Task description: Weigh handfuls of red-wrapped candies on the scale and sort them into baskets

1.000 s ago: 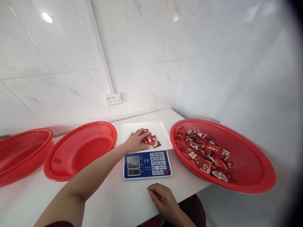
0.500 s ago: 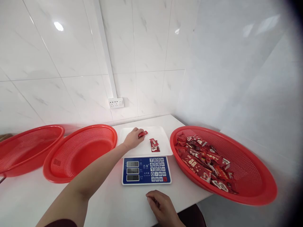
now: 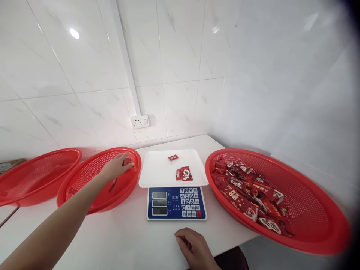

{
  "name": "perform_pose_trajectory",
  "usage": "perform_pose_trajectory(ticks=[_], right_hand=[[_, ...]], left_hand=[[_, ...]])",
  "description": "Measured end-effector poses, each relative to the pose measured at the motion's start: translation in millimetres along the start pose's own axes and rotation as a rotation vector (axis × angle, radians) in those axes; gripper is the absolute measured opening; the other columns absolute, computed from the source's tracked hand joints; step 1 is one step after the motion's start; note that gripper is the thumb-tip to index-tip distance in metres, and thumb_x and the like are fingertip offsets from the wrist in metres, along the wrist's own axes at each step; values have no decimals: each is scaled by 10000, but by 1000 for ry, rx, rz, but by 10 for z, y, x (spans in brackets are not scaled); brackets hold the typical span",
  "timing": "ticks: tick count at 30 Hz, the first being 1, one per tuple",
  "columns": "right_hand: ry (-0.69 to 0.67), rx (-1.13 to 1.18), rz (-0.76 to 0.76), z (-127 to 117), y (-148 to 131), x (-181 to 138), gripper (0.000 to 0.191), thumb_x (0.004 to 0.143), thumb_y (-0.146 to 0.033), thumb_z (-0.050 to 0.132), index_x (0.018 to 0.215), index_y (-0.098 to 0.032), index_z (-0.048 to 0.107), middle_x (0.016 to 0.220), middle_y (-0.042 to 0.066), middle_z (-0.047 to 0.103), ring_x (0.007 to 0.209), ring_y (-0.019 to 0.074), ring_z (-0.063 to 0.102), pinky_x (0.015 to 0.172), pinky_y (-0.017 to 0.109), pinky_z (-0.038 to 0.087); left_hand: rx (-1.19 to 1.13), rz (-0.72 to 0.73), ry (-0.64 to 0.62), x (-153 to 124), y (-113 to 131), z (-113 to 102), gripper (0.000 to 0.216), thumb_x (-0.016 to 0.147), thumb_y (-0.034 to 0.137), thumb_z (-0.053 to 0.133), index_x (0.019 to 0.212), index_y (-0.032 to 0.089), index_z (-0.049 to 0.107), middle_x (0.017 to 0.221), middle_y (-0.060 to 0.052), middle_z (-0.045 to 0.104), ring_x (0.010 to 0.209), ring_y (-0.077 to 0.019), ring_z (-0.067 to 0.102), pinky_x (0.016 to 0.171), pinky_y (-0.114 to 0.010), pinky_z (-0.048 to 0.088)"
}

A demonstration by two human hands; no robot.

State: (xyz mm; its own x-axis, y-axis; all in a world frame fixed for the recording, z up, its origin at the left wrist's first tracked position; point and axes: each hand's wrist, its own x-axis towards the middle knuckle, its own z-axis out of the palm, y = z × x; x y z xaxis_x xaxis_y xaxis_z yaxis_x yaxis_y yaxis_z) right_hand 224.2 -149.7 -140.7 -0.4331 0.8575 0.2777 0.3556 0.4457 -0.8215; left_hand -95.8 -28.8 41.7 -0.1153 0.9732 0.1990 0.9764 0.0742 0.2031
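My left hand (image 3: 116, 167) is over the middle red basket (image 3: 63, 200), fingers spread. A small red packet (image 3: 127, 162) shows by its fingertips, and another red packet (image 3: 113, 185) is lower in the basket, blurred. On the white weighing pan (image 3: 154, 172) lie a small red packet (image 3: 173, 157) and, nearer the front, a pair of overlapping red packets (image 3: 186, 173). Below the pan is the scale's blue panel (image 3: 176, 204) with displays and keys. Loosely curled, my right hand (image 3: 195, 247) rests at the table's front edge, with nothing visible in it.
At the right, a large red basket (image 3: 317, 225) holds many red packets (image 3: 250, 191) and juts past the table edge. Another red basket (image 3: 36, 183) stands at the far left. A socket (image 3: 140, 121) is on the tiled wall behind.
My left hand has moved left from the weighing pan to the middle basket, and its fingers have spread. Red packets now show in that basket. My right hand has stayed put.
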Motion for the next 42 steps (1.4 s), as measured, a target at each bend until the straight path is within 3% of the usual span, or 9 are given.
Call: perform_pose_trajectory(ticks=[2,4,8,13,19,25,31,38,42], right_hand=[[1,-1,-14,11,20,7,225,868,-289,424,865,-196,629,733,28,652,604,133,573,543,226,424],[6,-6,-21,19,31,11,233,871,-293,418,866,-196,629,734,29,653,601,132,570,544,227,427],[19,-14,0,21,18,14,242,870,-295,410,850,-196,629,729,31,650,607,135,571,544,230,434],[23,-44,27,-10,-48,22,237,854,-270,411,839,-197,636,736,34,657,597,138,570,541,237,442],[5,-53,66,-47,-118,32,221,832,-225,427,844,-189,645,738,36,661,599,140,569,535,235,443],[-7,-39,54,-57,-132,35,228,848,-236,422,867,-181,642,756,37,661,608,141,559,563,249,439],[0,-29,52,-78,-151,18,227,860,-244,421,861,-191,642,755,33,658,617,140,561,567,246,434],[-5,-28,27,-94,-157,16,231,872,-262,418,881,-190,636,755,37,660,621,140,561,583,253,440],[-18,-28,30,-90,-142,10,239,878,-279,414,890,-188,635,770,44,661,626,145,566,581,260,444]], left_hand=[[13,46,-31,36,107,107,603,774,602,428,1254,238,471,1290,-137,510,1140,-362,497,871,-491,425],[2,134,-56,99,349,255,603,816,593,372,1295,233,432,1385,-117,421,1297,-312,333,1005,-472,322],[-55,316,-157,239,1027,651,608,855,589,307,1360,254,344,1468,-87,305,1360,-225,227,1059,-390,271],[-84,412,-231,295,1721,1065,655,834,622,313,1351,222,357,1446,-169,313,1346,-320,234,1029,-546,232],[-92,545,-251,137,2030,1091,592,749,650,447,1203,274,505,1330,-117,443,1237,-320,390,988,-514,300],[-142,490,-182,186,1927,1051,326,781,464,511,1002,233,575,1023,-91,564,914,-270,585,749,-383,463],[-293,381,-68,322,1624,850,123,788,340,525,842,233,554,815,-9,606,740,-171,593,658,-270,457],[-349,140,136,207,798,162,216,792,394,518,925,226,541,897,-23,618,808,-191,567,702,-296,428],[-329,0,156,52,296,-36,314,778,421,531,1016,219,559,971,-51,613,855,-230,563,723,-330,419]])
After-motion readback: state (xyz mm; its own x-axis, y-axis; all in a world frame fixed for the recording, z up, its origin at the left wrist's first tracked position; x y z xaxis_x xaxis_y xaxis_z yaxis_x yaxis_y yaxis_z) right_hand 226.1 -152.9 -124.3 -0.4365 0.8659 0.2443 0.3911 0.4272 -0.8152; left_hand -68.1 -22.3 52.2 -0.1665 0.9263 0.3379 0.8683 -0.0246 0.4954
